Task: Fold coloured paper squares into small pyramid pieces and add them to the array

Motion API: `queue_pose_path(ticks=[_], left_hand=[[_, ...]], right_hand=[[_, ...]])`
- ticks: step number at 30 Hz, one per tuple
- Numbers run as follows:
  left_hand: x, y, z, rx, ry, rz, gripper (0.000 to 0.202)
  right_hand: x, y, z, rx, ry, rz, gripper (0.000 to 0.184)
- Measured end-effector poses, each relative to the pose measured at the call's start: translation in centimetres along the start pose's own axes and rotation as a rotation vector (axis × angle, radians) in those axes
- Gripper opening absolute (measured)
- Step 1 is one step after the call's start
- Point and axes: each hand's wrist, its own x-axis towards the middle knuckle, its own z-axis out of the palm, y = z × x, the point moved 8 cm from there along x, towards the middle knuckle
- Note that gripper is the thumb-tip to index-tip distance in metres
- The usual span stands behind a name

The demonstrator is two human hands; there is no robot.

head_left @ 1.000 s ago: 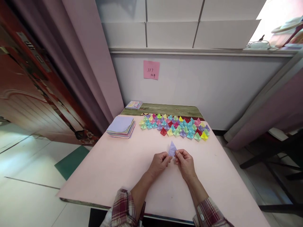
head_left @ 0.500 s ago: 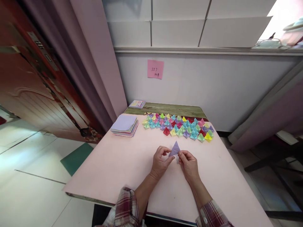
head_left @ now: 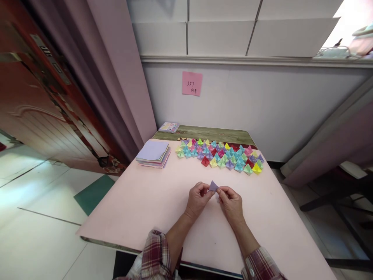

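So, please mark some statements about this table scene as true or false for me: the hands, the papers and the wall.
1. The left hand and the right hand pinch one small purple folded paper together. True.
2. The stack of flat sheets lies to the right of the folded pieces. False: it lies to their left, near the table's far left corner.
3. A pink note is stuck on the wall behind the table. True.
4. The folded pieces are all one colour. False: they are mixed, with red, yellow, blue, green, pink and purple ones.
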Motion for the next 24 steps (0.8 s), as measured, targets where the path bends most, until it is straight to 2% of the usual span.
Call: queue_pose_path(ticks=[6, 11, 24], left_hand=[[-0.22, -0.08, -0.33, -0.049, 0.043, -0.034, 0.025], [-0.32, 0.37, -0.30, -0.009, 0.044, -0.006, 0.017], [-0.35, -0.24, -0.21, -0.062, 0.040, -0.081, 0.019]], right_hand=[[0.05, -0.16, -0.59, 0.069, 0.070, 0.034, 0.030], [0.08, 0.02, -0.49, 0.078, 0.052, 0.056, 0.031], [0.01, -0.33, -0.39, 0.069, 0.069, 0.053, 0.033]])
